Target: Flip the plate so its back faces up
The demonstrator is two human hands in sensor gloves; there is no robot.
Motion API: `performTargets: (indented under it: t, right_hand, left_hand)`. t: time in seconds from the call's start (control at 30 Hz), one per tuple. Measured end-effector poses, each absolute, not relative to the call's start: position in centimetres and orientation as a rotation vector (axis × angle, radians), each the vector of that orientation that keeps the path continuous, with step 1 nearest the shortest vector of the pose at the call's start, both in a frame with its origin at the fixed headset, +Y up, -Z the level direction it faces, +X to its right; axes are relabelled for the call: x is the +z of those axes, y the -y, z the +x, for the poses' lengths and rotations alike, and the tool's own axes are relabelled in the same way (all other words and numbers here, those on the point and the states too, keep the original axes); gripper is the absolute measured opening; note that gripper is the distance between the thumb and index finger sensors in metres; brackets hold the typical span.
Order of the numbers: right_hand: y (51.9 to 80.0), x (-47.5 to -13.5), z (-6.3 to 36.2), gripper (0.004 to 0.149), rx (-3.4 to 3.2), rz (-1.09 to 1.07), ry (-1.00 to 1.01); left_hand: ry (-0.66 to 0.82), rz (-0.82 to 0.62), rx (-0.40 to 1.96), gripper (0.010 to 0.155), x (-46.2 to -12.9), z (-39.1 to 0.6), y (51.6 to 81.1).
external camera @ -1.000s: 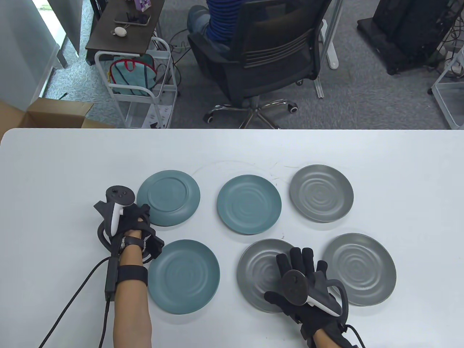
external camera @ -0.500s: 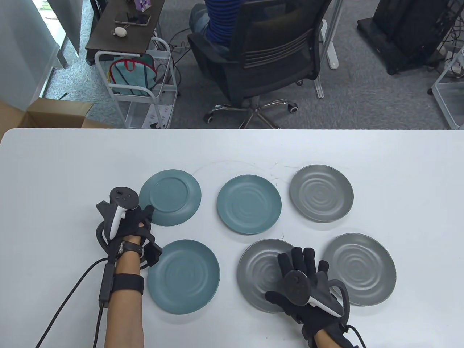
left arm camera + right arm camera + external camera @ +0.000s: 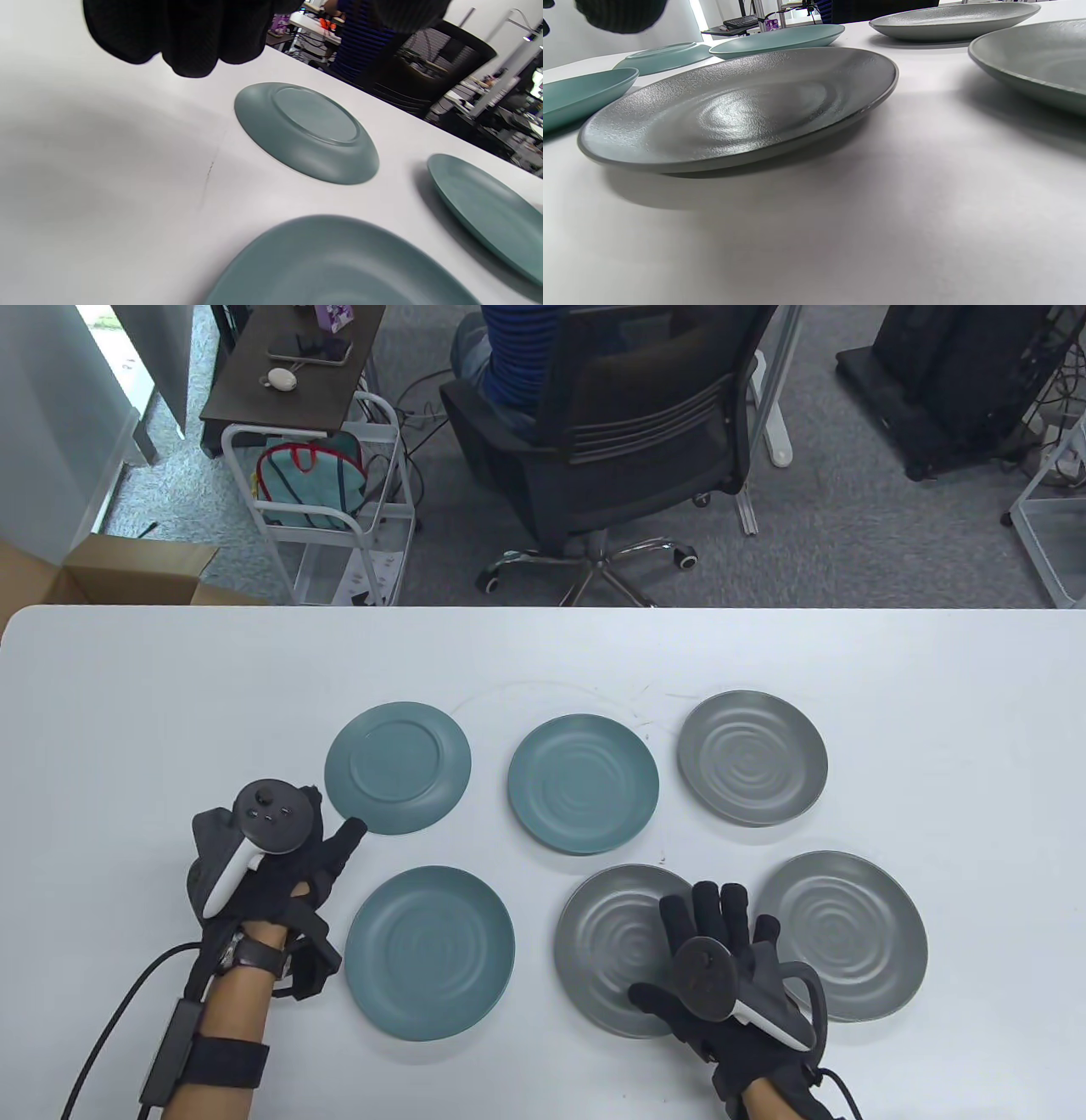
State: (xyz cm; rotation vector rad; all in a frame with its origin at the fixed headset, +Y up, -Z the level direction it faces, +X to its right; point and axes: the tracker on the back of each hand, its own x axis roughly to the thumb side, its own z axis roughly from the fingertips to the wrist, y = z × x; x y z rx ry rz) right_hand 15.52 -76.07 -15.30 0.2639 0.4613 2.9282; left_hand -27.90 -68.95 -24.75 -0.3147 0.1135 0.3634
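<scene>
Six plates lie on the white table (image 3: 933, 687). The back-left teal plate (image 3: 397, 768) lies back up, its foot ring showing; it also shows in the left wrist view (image 3: 305, 131). The other plates lie face up: teal middle (image 3: 583, 783), teal front-left (image 3: 430, 952), grey back-right (image 3: 752, 757), grey front-middle (image 3: 615, 942), grey front-right (image 3: 848, 933). My left hand (image 3: 331, 848) holds nothing and sits just front-left of the flipped plate. My right hand (image 3: 713, 916) is spread flat over the right edge of the grey front-middle plate (image 3: 738, 106).
The table's far edge faces an office chair (image 3: 628, 432) with a seated person. A wire cart (image 3: 322, 500) and a cardboard box (image 3: 127, 572) stand beyond the table's back left. Bare table lies left of my left hand and along the back.
My left hand drew back toward the front left, away from the flipped teal plate, which now lies flat. My right hand shifted slightly right over the grey plate.
</scene>
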Motion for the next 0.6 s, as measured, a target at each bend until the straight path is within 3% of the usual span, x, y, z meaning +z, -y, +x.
performTargets:
  t: [0.27, 0.6]
  right_hand:
    - [76.0, -15.2, 15.4, 0.095, 2.938, 0.275, -0.451]
    - [75.9, -15.0, 15.2, 0.095, 2.949, 0.284, -0.445]
  left_hand:
    - [0.076, -0.275, 0.169, 0.087, -20.1, -23.7, 67.5]
    - [0.26, -0.355, 0.017, 0.088, -16.2, -18.6, 70.2]
